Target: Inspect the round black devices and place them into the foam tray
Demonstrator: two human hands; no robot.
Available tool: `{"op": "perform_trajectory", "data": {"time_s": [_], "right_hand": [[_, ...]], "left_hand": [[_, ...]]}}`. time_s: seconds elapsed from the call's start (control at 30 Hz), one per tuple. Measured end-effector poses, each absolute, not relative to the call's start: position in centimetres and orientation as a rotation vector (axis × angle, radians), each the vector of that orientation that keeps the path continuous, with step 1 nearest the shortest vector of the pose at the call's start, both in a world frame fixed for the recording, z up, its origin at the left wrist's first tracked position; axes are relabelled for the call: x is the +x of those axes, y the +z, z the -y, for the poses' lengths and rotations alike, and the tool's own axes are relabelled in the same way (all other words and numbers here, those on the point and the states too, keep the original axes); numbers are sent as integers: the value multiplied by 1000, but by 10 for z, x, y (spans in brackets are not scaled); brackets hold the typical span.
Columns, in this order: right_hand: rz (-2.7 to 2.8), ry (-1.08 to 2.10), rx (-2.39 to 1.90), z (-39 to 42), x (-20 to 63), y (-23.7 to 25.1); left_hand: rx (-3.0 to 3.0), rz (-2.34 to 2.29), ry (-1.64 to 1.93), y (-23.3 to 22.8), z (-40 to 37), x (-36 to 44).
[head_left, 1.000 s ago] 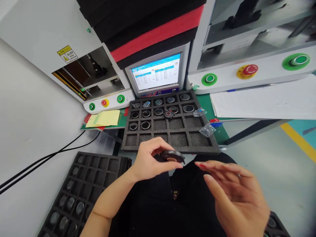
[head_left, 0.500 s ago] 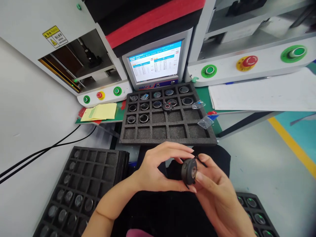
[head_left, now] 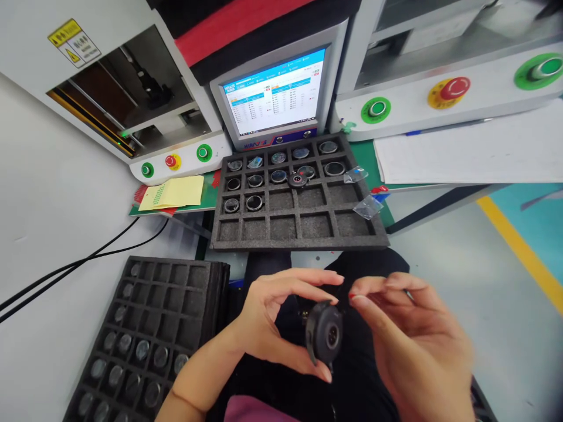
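Head camera view: a seated worker's left hand point(head_left: 259, 313) grips a round black device point(head_left: 326, 334) by its edge, fingertips above and thumb below, holding it tilted over a dark-clothed lap. Its back, with small metallic contacts at the center, faces the right hand point(head_left: 417, 340), whose thumb and forefinger pinch a small red piece point(head_left: 353, 296) too tiny to identify, just beside the device but apart from it. Beyond, a similar black device point(head_left: 298, 179) lies tilted across a foam tray point(head_left: 285, 242) partly filled with round pieces, before a lit monitor point(head_left: 277, 97). The step in hand appears to be close work on the device's back; the next move seems to call for a steady left-hand hold and precise fingertip control from the right.
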State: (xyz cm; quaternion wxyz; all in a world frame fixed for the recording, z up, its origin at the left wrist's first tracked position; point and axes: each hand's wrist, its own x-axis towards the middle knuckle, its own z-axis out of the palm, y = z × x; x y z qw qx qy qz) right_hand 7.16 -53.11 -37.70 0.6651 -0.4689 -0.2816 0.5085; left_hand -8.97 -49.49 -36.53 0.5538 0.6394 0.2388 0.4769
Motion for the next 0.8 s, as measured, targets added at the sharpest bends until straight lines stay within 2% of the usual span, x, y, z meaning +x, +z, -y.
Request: {"op": "perform_trajectory", "data": {"time_s": [0.23,0.5,0.8], "right_hand": [[781,842,-1111,537,69,-369],[773,657,-1117,537,72,-369],[824,922,-1095,535,81,-370]], "left_hand": [[1725,-552,1113,-361,500,-86],[1792,-550,1072,-353,499,-83],[1621,-552,1105,-356,497,-80]]}}
